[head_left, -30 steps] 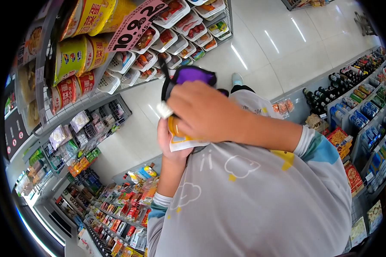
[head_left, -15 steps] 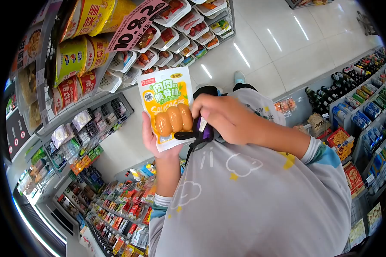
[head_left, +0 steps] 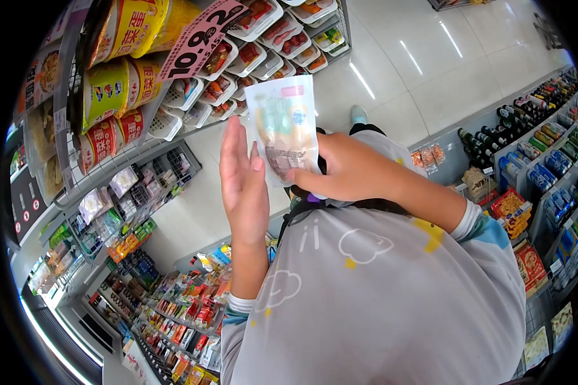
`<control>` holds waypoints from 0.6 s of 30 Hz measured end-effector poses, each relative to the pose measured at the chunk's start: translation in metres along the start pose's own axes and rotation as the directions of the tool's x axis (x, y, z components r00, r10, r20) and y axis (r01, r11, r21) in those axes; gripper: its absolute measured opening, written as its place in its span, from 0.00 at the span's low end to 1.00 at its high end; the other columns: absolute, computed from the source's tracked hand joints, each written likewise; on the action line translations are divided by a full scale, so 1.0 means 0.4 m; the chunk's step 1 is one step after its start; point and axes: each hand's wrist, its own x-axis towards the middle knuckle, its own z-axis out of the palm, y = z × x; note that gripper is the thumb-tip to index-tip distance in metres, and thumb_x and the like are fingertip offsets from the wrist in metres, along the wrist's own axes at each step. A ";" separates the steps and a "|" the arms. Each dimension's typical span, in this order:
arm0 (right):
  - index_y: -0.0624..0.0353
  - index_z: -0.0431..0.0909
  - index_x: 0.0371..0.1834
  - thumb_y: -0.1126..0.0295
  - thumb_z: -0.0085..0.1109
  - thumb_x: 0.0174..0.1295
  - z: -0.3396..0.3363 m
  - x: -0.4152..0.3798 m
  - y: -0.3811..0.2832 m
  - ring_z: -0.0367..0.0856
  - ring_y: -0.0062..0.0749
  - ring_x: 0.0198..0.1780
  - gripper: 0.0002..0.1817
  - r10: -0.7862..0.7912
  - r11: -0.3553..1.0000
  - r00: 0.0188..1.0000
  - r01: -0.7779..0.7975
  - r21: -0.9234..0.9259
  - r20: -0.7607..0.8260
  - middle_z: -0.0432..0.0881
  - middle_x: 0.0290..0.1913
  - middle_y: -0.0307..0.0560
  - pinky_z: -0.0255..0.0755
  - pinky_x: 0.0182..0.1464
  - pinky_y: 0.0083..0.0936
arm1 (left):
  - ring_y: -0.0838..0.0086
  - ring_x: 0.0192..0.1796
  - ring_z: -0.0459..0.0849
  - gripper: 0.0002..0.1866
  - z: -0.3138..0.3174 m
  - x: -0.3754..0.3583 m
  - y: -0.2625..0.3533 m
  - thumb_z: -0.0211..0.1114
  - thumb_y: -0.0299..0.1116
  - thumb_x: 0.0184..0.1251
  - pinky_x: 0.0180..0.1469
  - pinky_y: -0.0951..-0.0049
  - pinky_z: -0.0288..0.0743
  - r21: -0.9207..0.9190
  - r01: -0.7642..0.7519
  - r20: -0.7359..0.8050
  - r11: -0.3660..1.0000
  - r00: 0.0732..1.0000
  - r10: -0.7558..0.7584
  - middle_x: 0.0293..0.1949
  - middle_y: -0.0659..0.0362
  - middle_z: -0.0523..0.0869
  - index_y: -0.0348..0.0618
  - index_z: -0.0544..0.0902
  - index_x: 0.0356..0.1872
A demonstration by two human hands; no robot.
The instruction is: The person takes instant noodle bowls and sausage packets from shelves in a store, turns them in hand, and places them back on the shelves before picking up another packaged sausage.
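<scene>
The sausage packet point(head_left: 280, 119) stands upright in front of my chest, its pale, printed back side facing me. My right hand point(head_left: 353, 168) grips its lower right edge, thumb on the near face and the other fingers behind it. Just left of the packet, my left hand point(head_left: 243, 183) is held up with its fingers stretched out and nothing in the palm. A dark strap with a purple part point(head_left: 313, 197) shows below the packet, partly covered by my right hand.
Noodle tubs point(head_left: 119, 83) and a pink price sign point(head_left: 202, 38) are at upper left, beside stacked food trays point(head_left: 247, 61). Drink shelves point(head_left: 539, 160) line the right side. Packaged snacks point(head_left: 192, 314) fill racks at lower left. Tiled floor point(head_left: 424, 51) lies ahead.
The packet has been turned over from its yellow front to its back and moved slightly up and right. My left hand let go of it; my right hand took hold.
</scene>
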 end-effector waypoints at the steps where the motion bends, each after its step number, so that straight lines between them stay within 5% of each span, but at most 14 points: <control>1: 0.61 0.77 0.56 0.56 0.61 0.63 -0.003 -0.001 0.007 0.83 0.44 0.27 0.24 0.009 0.999 1.000 -0.009 -0.038 0.001 0.84 0.26 0.50 0.74 0.33 0.40 | 0.60 0.84 0.46 0.36 -0.003 -0.001 0.003 0.57 0.33 0.78 0.82 0.57 0.42 0.093 0.051 0.001 0.994 0.999 -0.051 0.82 0.50 0.51 0.34 0.53 0.80; 5: 0.61 0.76 0.58 0.53 0.62 0.63 0.002 0.000 -0.004 0.85 0.46 0.32 0.27 0.008 0.981 0.990 -0.036 -0.193 -0.140 0.85 0.32 0.53 0.77 0.36 0.41 | 0.60 0.82 0.55 0.36 0.003 -0.014 -0.020 0.57 0.36 0.79 0.80 0.60 0.48 0.077 0.215 0.236 0.974 0.945 -0.227 0.79 0.48 0.58 0.33 0.53 0.80; 7: 0.59 0.71 0.68 0.53 0.66 0.63 0.002 -0.006 -0.027 0.85 0.50 0.47 0.33 -0.013 0.955 0.995 -0.018 -0.296 -0.103 0.83 0.49 0.56 0.79 0.47 0.38 | 0.60 0.81 0.57 0.37 -0.007 -0.021 -0.052 0.57 0.37 0.79 0.80 0.61 0.49 0.018 0.217 0.239 0.976 0.947 -0.215 0.79 0.48 0.59 0.33 0.53 0.80; 11: 0.61 0.64 0.75 0.46 0.70 0.60 -0.008 -0.015 -0.067 0.83 0.50 0.48 0.45 0.103 0.919 0.995 -0.098 -0.382 -0.008 0.77 0.51 0.54 0.77 0.51 0.36 | 0.61 0.73 0.70 0.34 -0.031 -0.018 -0.050 0.59 0.37 0.77 0.75 0.60 0.62 -0.269 0.337 0.185 0.902 0.937 -0.295 0.72 0.49 0.70 0.34 0.59 0.77; 13: 0.62 0.65 0.74 0.47 0.70 0.61 -0.023 -0.012 -0.050 0.83 0.49 0.48 0.44 0.045 0.936 0.999 -0.051 -0.348 -0.025 0.78 0.51 0.54 0.77 0.51 0.35 | 0.61 0.66 0.79 0.27 -0.031 -0.005 -0.032 0.59 0.32 0.76 0.69 0.57 0.72 -0.494 0.410 0.205 0.767 0.912 -0.355 0.65 0.50 0.77 0.35 0.65 0.72; 16: 0.64 0.69 0.68 0.51 0.70 0.63 -0.030 -0.011 -0.034 0.83 0.46 0.49 0.37 -0.101 0.944 0.983 0.047 -0.326 -0.152 0.79 0.50 0.53 0.77 0.52 0.33 | 0.62 0.66 0.79 0.25 -0.055 -0.003 -0.045 0.58 0.30 0.77 0.68 0.58 0.73 -0.494 0.454 0.196 0.742 0.889 -0.413 0.64 0.50 0.79 0.34 0.67 0.71; 18: 0.63 0.71 0.64 0.51 0.69 0.64 -0.030 -0.012 -0.020 0.83 0.41 0.48 0.34 0.012 0.954 0.925 -0.124 -0.274 -0.379 0.79 0.49 0.53 0.77 0.50 0.31 | 0.63 0.66 0.79 0.25 -0.050 -0.008 -0.046 0.59 0.31 0.78 0.68 0.59 0.73 -0.481 0.451 0.185 0.752 0.891 -0.416 0.64 0.50 0.79 0.34 0.67 0.71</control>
